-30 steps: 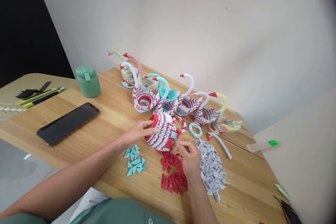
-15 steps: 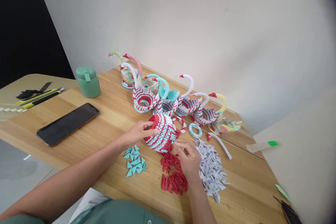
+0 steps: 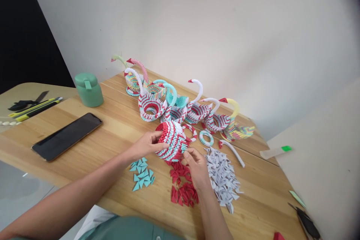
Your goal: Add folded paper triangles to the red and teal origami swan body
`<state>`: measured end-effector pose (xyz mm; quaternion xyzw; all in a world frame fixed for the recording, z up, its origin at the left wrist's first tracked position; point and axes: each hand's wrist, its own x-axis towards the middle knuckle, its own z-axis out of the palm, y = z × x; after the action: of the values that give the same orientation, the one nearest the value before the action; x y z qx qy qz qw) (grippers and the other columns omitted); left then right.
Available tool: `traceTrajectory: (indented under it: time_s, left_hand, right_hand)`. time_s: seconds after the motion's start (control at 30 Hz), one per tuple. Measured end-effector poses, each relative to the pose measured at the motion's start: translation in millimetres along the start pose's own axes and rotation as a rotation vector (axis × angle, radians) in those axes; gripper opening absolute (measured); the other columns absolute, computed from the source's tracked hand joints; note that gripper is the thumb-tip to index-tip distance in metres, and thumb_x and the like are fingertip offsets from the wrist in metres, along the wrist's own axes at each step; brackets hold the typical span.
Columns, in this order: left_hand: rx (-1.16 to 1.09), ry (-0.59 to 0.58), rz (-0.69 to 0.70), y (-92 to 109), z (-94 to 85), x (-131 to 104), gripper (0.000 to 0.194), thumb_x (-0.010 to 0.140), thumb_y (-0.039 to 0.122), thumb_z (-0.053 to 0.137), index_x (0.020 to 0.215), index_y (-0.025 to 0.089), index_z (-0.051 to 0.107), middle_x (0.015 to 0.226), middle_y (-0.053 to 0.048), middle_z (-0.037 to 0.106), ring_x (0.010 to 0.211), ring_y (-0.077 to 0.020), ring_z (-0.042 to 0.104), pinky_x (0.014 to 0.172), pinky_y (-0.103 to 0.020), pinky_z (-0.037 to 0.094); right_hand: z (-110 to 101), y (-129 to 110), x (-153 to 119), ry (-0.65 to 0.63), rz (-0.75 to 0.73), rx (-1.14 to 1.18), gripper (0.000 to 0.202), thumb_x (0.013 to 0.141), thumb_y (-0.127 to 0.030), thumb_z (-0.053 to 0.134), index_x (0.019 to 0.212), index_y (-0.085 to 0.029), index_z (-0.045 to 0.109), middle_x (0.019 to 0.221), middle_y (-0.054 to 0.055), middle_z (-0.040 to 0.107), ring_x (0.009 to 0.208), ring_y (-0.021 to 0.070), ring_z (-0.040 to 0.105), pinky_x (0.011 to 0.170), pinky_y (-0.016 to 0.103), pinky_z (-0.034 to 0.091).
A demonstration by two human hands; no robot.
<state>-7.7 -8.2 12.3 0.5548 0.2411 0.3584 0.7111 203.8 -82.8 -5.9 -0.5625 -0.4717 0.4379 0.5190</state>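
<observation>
My left hand (image 3: 150,144) is closed on an origami swan body (image 3: 176,140), a round hollow shape of interlocked red, white and teal paper pieces, tilted on its side above the table. The thumb lies outside and the fingers reach into its red opening. My right hand (image 3: 197,165) pinches at the body's right edge with thumb and index finger. Whether a loose piece is between these fingertips is too small to tell. Below lie folded triangles: a teal group (image 3: 142,174), a red pile (image 3: 184,189) partly behind my right hand, and a large white pile (image 3: 223,178).
Several finished paper swans (image 3: 152,107) stand along the back. Nearer are a red-white ring (image 3: 194,133), a teal-white ring (image 3: 206,138) and a loose white neck (image 3: 233,153). A phone (image 3: 67,136) and green container (image 3: 89,90) are left, scissors (image 3: 308,223) at lower right.
The view has shifted slightly, and a red object now shows at the bottom right edge. Both hands keep their places on the swan body, with the right fingertips still at its edge.
</observation>
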Motion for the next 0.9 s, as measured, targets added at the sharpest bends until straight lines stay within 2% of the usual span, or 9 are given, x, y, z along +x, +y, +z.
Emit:
traceTrajectory:
  time_s: [0.13, 0.3, 0.47, 0.53, 0.67, 0.73, 0.8, 0.9]
  left_hand:
    - [0.075, 0.002, 0.034, -5, 2.8, 0, 0.043, 0.068, 0.031, 0.079, 0.103, 0.012, 0.062, 0.092, -0.004, 0.068, 0.081, -0.017, 0.06, 0.076, -0.028, 0.047]
    - [0.123, 0.01, 0.056, -5, 5.0, 0, 0.038, 0.069, 0.029, 0.077, 0.099, 0.012, 0.062, 0.091, -0.003, 0.068, 0.081, -0.0168, 0.06, 0.078, -0.029, 0.047]
    - [0.108, 0.027, 0.061, -6, 5.3, 1, 0.035, 0.068, 0.028, 0.077, 0.095, 0.013, 0.062, 0.089, -0.002, 0.069, 0.081, -0.0175, 0.061, 0.078, -0.029, 0.048]
    - [0.088, 0.03, 0.068, -7, 3.6, 2, 0.036, 0.068, 0.029, 0.078, 0.095, 0.012, 0.062, 0.09, -0.003, 0.069, 0.083, -0.0185, 0.062, 0.079, -0.03, 0.048]
    - [0.015, 0.108, 0.117, -3, -3.6, 2, 0.044, 0.066, 0.031, 0.08, 0.101, 0.011, 0.062, 0.094, -0.005, 0.07, 0.084, -0.0188, 0.063, 0.08, -0.03, 0.048]
    - [-0.027, 0.195, 0.15, 1, -8.4, 3, 0.044, 0.066, 0.033, 0.081, 0.099, 0.011, 0.062, 0.091, -0.005, 0.069, 0.081, -0.0182, 0.063, 0.076, -0.029, 0.048]
    - [-0.075, 0.272, 0.188, 5, -12.7, 4, 0.045, 0.065, 0.035, 0.082, 0.098, 0.012, 0.062, 0.086, -0.004, 0.069, 0.078, -0.0174, 0.062, 0.074, -0.028, 0.048]
    - [-0.114, 0.313, 0.226, 8, -16.6, 5, 0.046, 0.063, 0.036, 0.083, 0.097, 0.012, 0.063, 0.087, -0.004, 0.069, 0.08, -0.018, 0.062, 0.075, -0.028, 0.048]
  right_hand:
    - [0, 0, 1, -0.011, -0.026, 0.003, 0.026, 0.078, -0.043, 0.071, 0.073, -0.018, 0.064, 0.064, -0.004, 0.053, 0.059, 0.0114, 0.045, 0.058, 0.023, 0.036]
    - [2, 0, 0, -0.028, -0.043, -0.008, 0.026, 0.078, -0.041, 0.071, 0.071, -0.018, 0.062, 0.063, -0.004, 0.053, 0.057, 0.0109, 0.044, 0.056, 0.023, 0.036]
    - [9, -6, -2, 0.008, -0.091, -0.063, 0.025, 0.078, -0.041, 0.07, 0.07, -0.019, 0.061, 0.059, -0.004, 0.052, 0.055, 0.0112, 0.044, 0.055, 0.023, 0.037]
    - [10, -5, -1, 0.014, -0.103, -0.068, 0.025, 0.08, -0.043, 0.067, 0.076, -0.019, 0.064, 0.064, -0.002, 0.058, 0.059, 0.0135, 0.05, 0.058, 0.024, 0.041]
    - [4, 2, 3, 0.059, -0.168, -0.005, 0.035, 0.089, -0.05, 0.054, 0.104, -0.02, 0.066, 0.085, 0.004, 0.068, 0.078, 0.0199, 0.062, 0.075, 0.032, 0.049]
    - [3, 4, 4, 0.088, -0.178, -0.1, 0.036, 0.091, -0.049, 0.052, 0.105, -0.02, 0.067, 0.086, 0.005, 0.07, 0.08, 0.0207, 0.064, 0.077, 0.033, 0.049]
    - [6, 3, 4, 0.052, -0.187, -0.296, 0.031, 0.091, -0.046, 0.053, 0.1, -0.02, 0.069, 0.085, 0.005, 0.072, 0.08, 0.0216, 0.065, 0.076, 0.033, 0.049]
    - [21, -2, -1, -0.147, -0.301, -0.557, 0.021, 0.091, -0.037, 0.056, 0.092, -0.022, 0.07, 0.087, 0.005, 0.072, 0.082, 0.0222, 0.066, 0.077, 0.033, 0.048]
